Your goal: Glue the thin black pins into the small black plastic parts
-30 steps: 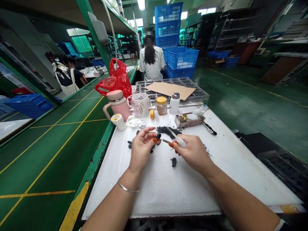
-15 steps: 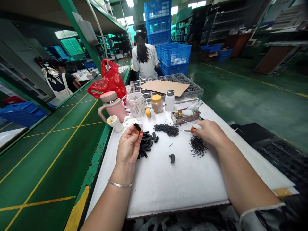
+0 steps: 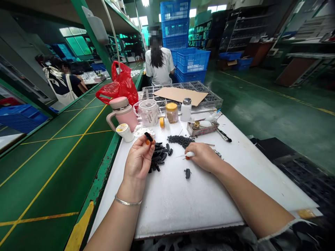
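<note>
Between the thumb and fingers of my left hand (image 3: 140,156) is a small black part (image 3: 148,136), held up over the white work surface (image 3: 193,209). My right hand (image 3: 202,156) grips a white-handled tool (image 3: 190,154) with a thin pale tip pointing left; a thin metal tool also sticks out behind the fingers. A pile of black parts (image 3: 158,157) lies just right of my left hand. Small black rings (image 3: 180,140) are heaped beyond my right hand, which mostly hides the black pins (image 3: 217,153). One dark part (image 3: 187,173) lies alone in front.
At the back stand a pink mug (image 3: 125,113), a clear jug (image 3: 148,113), a yellow-lidded jar (image 3: 171,112), a white bottle (image 3: 186,109) and a small tool box (image 3: 201,128). A black-handled tool (image 3: 224,135) lies right. Beyond, a person (image 3: 159,62) sits with their back turned.
My right hand has moved left and nearer, from above the pin pile to the middle of the surface, carrying the white-handled tool. My left hand has barely moved and still holds the black part.
</note>
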### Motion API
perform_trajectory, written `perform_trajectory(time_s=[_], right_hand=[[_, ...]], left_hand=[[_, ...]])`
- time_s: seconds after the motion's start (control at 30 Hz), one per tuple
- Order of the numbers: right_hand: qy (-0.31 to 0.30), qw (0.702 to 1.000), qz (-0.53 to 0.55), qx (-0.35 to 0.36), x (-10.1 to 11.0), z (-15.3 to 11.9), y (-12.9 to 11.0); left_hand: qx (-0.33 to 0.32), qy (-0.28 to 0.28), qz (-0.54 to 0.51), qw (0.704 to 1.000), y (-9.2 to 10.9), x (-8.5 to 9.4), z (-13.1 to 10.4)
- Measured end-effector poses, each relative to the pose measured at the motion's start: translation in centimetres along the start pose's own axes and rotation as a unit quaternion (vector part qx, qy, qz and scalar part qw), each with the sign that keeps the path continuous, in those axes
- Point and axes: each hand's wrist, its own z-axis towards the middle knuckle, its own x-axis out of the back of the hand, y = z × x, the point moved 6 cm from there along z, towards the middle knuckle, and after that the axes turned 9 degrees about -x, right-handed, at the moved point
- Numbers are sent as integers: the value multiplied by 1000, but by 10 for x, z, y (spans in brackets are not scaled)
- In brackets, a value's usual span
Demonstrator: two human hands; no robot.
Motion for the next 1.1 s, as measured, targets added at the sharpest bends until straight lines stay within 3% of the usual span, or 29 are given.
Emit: perform_trajectory(time_s=[0.13,0.3,0.43,0.7,1.1], right_hand=[[4,1000,21,-9,10,-2,-3],[27,974,221,-29,31,-14,-22],[46,951,304,19,37,-29,-46],[161,954,238,92,45,-40,-57],[178,958,178,134,39,-43,-65]], left_hand=[[33,-23,-2,999,-9,-4,-4],[93,-83,34,992,-31,-12,-16],[130,-124,56,982,-46,-19,-24],[151,-134,72,977,-57,-20,-28],[136,-168,120,969,-57,-25,-31]])
